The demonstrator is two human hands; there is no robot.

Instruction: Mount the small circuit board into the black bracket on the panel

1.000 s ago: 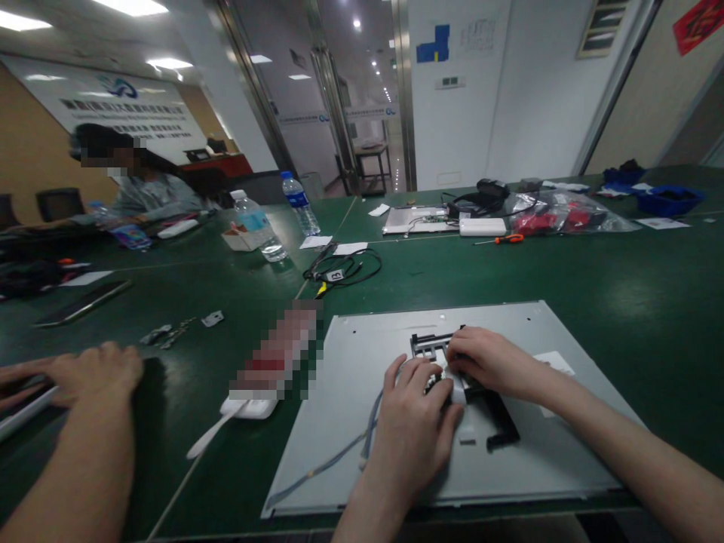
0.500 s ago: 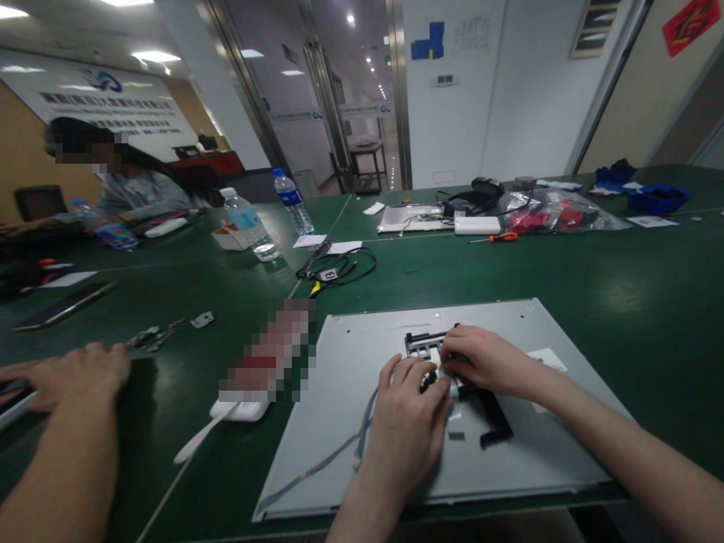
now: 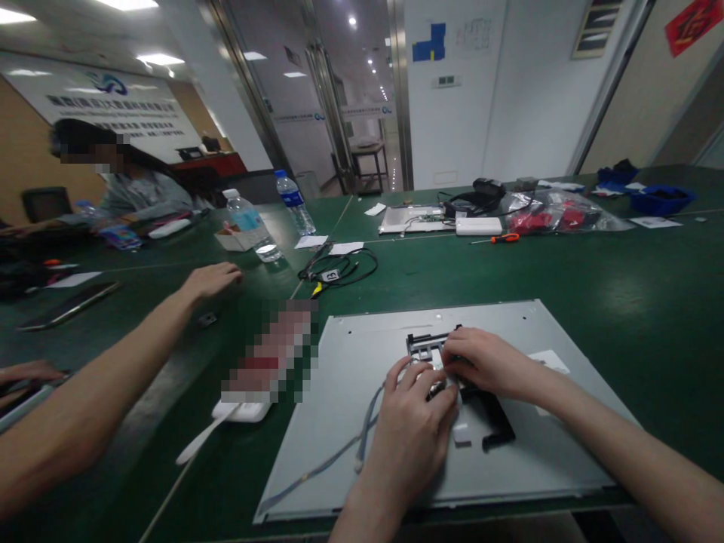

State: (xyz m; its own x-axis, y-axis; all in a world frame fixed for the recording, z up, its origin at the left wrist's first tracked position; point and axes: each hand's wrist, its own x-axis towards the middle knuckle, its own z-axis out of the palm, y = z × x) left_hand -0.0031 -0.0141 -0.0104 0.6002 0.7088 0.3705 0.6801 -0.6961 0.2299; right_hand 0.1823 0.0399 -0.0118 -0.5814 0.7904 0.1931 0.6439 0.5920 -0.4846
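A flat grey metal panel (image 3: 317, 445) lies on the green table, with a black plastic bracket (image 3: 498, 426) at its middle. My left hand (image 3: 415, 411) rests over the bracket's left side with its fingers curled in. From the right, my right hand (image 3: 480, 360) reaches in, fingertips pinched together close to those of the left. Whatever small part sits between the fingertips is hidden. A grey-blue cable (image 3: 320, 469) runs from under my left hand to the panel's lower left. Beside the hands is a small pale tab (image 3: 462, 435) on the panel.
At left a co-worker's arm (image 3: 141, 339) stretches across the table. A power strip (image 3: 243, 411), partly blurred out, lies left of the panel. Beyond are coiled black cables (image 3: 345, 268), water bottles (image 3: 295, 204) and an orange-handled screwdriver (image 3: 503, 238). Another person sits at the far left.
The co-worker's hand at left has moved forward and right over the table, past the small metal parts. My two hands stay at nearly the same spot on the bracket.
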